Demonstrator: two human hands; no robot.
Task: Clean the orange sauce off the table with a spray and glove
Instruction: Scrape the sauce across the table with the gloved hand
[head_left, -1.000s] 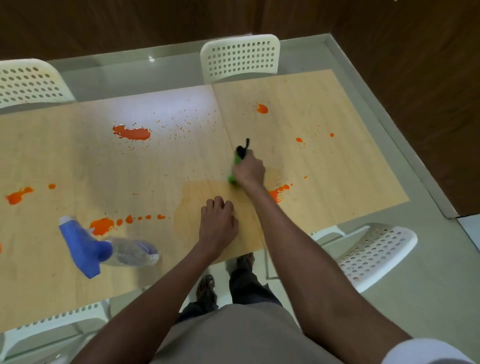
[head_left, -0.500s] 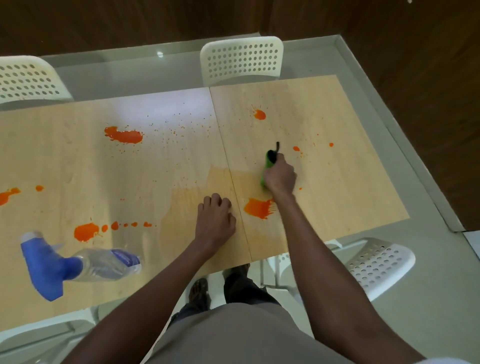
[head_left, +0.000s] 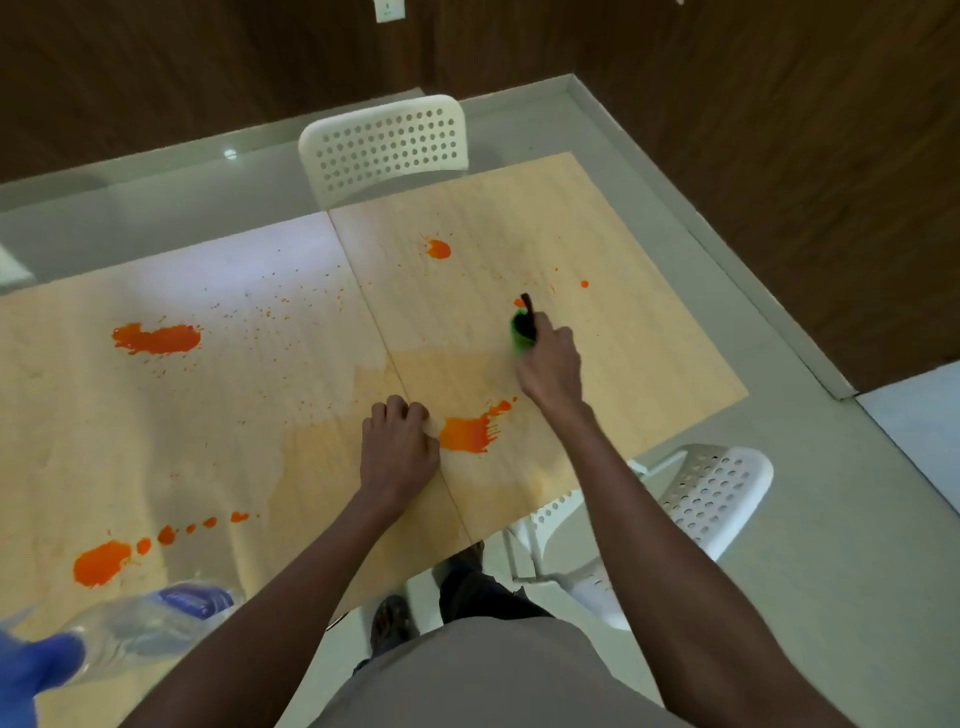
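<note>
My right hand (head_left: 550, 364) grips a green and black cleaning glove (head_left: 522, 330) pressed on the wooden table (head_left: 649, 364), right of centre. A damp, wiped patch spreads to the left of it. My left hand (head_left: 397, 447) rests on the table with curled fingers, just left of an orange sauce splat (head_left: 467, 431). More sauce lies at the far left (head_left: 156, 338), the near left (head_left: 101, 564) and the back (head_left: 438, 249). The clear spray bottle (head_left: 130, 629) with a blue head lies on its side at the near left corner.
A white perforated chair (head_left: 384, 143) stands at the table's far side. Another white chair (head_left: 711, 499) sits at the near right, by my legs. Dark wood walls close in behind and to the right. Grey floor surrounds the table.
My right hand has slid the glove away from me and to the right, uncovering the orange splat near my left hand. The left hand stayed put. The view shifted right.
</note>
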